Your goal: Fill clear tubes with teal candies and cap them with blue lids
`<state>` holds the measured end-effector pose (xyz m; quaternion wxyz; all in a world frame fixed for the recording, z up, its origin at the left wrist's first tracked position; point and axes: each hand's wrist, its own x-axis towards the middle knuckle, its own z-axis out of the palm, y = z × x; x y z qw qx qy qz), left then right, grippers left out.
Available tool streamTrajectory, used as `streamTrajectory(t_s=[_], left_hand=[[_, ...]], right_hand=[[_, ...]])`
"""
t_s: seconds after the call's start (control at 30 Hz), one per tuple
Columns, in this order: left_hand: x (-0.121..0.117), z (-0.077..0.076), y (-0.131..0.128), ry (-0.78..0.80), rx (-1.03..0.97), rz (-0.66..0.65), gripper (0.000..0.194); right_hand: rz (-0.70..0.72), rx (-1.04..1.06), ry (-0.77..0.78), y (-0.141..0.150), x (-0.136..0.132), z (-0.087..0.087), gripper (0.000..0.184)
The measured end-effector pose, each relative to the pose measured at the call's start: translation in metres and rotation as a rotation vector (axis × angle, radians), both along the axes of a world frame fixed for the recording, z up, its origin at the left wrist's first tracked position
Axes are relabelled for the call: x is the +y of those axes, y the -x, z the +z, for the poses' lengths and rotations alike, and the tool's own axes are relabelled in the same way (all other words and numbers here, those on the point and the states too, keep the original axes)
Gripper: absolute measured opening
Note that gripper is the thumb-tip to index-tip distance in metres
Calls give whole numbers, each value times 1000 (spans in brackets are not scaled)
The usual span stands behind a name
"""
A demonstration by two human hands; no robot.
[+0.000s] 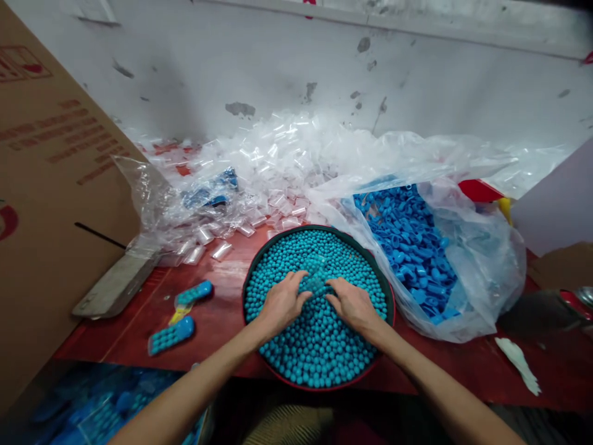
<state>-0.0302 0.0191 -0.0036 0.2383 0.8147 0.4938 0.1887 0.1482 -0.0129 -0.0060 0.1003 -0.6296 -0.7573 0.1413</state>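
Observation:
A round dark basin with a red outer edge is filled with small turquoise balls. Just over the balls, near the basin's middle, is a small clear plastic case with turquoise balls showing in or through it. My left hand grips its left side with bent fingers. From the right, my right hand closes on the same case with thumb and fingertips. Whether the case touches the balls below is hard to make out.
Two filled cases with blue caps lie left of the basin. Behind are heaped clear plastic cases. A plastic bag of blue caps stands right. A cardboard box and grey metal block flank the left.

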Motion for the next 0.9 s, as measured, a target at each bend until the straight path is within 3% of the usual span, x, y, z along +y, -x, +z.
streamTrajectory(t_s=[0.1, 0.27, 0.43, 0.53, 0.63, 0.73, 0.8, 0.9], left_hand=[[9, -15, -16, 70, 4, -61, 37], [14, -24, -14, 160, -123, -24, 33], [18, -20, -19, 516, -312, -61, 23], [18, -15, -20, 648, -352, -70, 24], [16, -9, -17, 855, -502, -62, 26], [13, -5, -13, 1025, -709, -65, 27], [10, -4, -13, 1103, -791, -100, 30], [6, -6, -17, 1108, -788, -119, 33]], right_hand=[[19, 55, 8, 2, 2, -5, 24], [17, 287, 29, 1, 15, -12, 20], [8, 496, 103, -3, 24, -7, 18], [-2, 423, 69, -14, 18, 2, 25], [-17, 148, 74, -26, 4, 4, 26], [-8, -86, 157, -28, -8, -4, 32], [-12, -59, 176, -26, -7, -10, 24], [-37, 228, 176, -24, 4, -11, 17]])
